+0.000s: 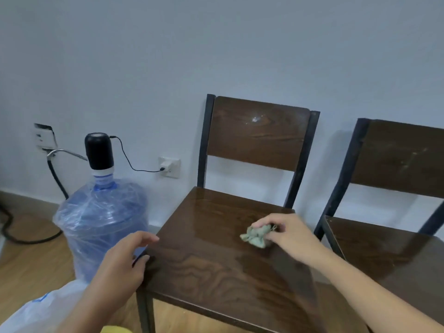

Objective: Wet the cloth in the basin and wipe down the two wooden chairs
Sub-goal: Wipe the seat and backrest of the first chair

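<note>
Two dark wooden chairs with black metal frames stand side by side against the wall. The left chair [206, 258] has a glossy seat that looks wet in patches. My right hand [286, 234] presses a crumpled grey-green cloth [257, 236] onto the right part of that seat. My left hand [122, 263] grips the seat's left edge, thumb on top. Only part of the right chair [396, 258] is in view, cut off by the frame edge. No basin is visible.
A large blue water bottle [103, 227] wrapped in plastic, with a black pump on top, stands on the wooden floor left of the chair. A cable runs from the pump to a wall socket [169, 167]. A white plastic bag [48, 308] lies at the lower left.
</note>
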{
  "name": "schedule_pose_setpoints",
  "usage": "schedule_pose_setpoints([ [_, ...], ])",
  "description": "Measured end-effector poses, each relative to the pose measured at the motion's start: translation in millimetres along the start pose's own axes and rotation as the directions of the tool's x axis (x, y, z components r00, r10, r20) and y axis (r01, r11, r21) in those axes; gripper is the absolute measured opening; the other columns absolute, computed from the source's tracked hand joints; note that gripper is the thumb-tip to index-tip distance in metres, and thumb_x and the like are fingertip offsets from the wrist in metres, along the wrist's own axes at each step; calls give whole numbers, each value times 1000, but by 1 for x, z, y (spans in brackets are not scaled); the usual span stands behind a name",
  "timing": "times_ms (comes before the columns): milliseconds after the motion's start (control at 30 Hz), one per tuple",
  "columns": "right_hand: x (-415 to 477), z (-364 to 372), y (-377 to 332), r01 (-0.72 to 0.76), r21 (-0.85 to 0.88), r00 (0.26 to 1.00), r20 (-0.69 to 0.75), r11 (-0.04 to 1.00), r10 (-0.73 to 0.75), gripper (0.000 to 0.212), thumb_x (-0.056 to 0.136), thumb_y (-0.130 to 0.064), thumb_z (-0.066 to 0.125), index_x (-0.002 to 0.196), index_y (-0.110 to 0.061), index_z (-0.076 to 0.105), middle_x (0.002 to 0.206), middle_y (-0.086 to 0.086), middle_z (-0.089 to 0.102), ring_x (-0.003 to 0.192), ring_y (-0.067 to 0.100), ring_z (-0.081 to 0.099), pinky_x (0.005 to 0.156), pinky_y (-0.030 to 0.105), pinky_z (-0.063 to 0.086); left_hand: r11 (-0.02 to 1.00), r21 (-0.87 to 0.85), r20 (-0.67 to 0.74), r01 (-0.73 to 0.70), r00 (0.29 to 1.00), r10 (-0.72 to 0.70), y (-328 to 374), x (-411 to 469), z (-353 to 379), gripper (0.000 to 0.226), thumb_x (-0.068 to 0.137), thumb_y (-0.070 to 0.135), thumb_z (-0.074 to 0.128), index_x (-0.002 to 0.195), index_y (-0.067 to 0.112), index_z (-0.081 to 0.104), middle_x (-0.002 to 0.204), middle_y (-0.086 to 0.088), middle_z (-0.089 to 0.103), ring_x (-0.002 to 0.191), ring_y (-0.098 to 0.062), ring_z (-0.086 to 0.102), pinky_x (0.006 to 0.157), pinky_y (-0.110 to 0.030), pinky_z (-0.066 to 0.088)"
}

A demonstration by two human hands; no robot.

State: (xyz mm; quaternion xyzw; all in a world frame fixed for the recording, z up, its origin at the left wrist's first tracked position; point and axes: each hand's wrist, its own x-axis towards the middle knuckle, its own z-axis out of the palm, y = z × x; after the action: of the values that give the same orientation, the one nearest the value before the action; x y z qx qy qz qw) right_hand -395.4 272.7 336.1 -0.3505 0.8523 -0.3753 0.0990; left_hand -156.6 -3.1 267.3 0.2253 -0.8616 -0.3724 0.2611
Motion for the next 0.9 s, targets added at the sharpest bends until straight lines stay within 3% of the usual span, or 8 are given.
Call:
schedule_pose_setpoints([
  [100, 36, -37, 42, -138, 67, 912, -380, 988, 154, 30, 96, 5, 61, 111, -15, 78, 102, -3, 69, 105, 17, 68, 64, 1, 48, 999, -6, -9, -50, 999, 50, 24, 2, 15, 48, 83, -5, 76, 101, 39, 68, 108, 23, 70, 103, 5, 64, 85, -15, 50],
  [200, 53, -61, 56, -97, 53, 854, -508, 994, 110, 27, 98, 2, 61, 118, -11, 74, 95, -6, 65, 81, -3, 60, 81, 11, 57, 993, 28, 2, -113, 994, 113, 49, 17, 30, 47, 82, -6, 78, 100, 37, 70, 119, 35, 62, 107, 13, 60, 82, -2, 45],
  [300, 80, -94, 35, 81, -51, 828, -552, 995, -95, 30, 97, -3, 65, 124, -15, 70, 110, -5, 66, 87, -3, 58, 82, 3, 43, 988, 55, 40, -143, 989, 141, 85, 60, 37, 44, 86, -4, 74, 101, 38, 70, 116, 36, 63, 107, 11, 61, 82, -5, 48],
  [433, 155, -157, -19, 334, -353, 668, -565, 874, -484, 32, 91, 7, 63, 119, -8, 70, 115, 2, 62, 102, 8, 54, 86, -2, 36, 966, 149, 98, -212, 975, 199, 146, 135, 49, 38, 90, 3, 65, 103, 39, 67, 103, 15, 71, 106, -3, 64, 86, -23, 55],
  [500, 196, -171, -41, 407, -443, 618, -510, 799, -598, 31, 89, 13, 61, 113, -4, 71, 112, 7, 62, 106, 18, 60, 94, 10, 44, 949, 215, 146, -229, 969, 200, 171, 165, 57, 32, 90, 9, 66, 105, 38, 65, 102, 13, 70, 102, -7, 65, 87, -28, 58],
  [600, 233, -149, -46, 455, -540, 678, -305, 708, -668, 33, 84, 13, 65, 112, -5, 71, 112, 10, 66, 106, 26, 60, 92, 39, 55, 971, 174, 91, -165, 984, 151, 198, 194, 60, 28, 93, 10, 68, 108, 34, 64, 105, 11, 69, 97, -11, 68, 78, -19, 56],
  [767, 226, -101, -6, 622, -714, 626, 205, 322, -753, 42, 73, 13, 77, 109, -8, 73, 108, 10, 72, 93, 25, 65, 72, 32, 61, 991, 111, -47, -70, 996, 76, 175, 232, 47, 25, 98, 13, 63, 118, 28, 62, 113, 6, 68, 91, -11, 67, 65, -11, 49],
  [900, 257, -115, -26, 421, -705, 553, -299, 571, -777, 35, 78, 14, 72, 111, 0, 73, 104, 16, 73, 95, 32, 65, 82, 43, 59, 998, 63, -160, 22, 987, -12, 142, 265, 44, 35, 105, 13, 51, 139, 21, 53, 134, -4, 63, 108, -21, 65, 72, -22, 59],
])
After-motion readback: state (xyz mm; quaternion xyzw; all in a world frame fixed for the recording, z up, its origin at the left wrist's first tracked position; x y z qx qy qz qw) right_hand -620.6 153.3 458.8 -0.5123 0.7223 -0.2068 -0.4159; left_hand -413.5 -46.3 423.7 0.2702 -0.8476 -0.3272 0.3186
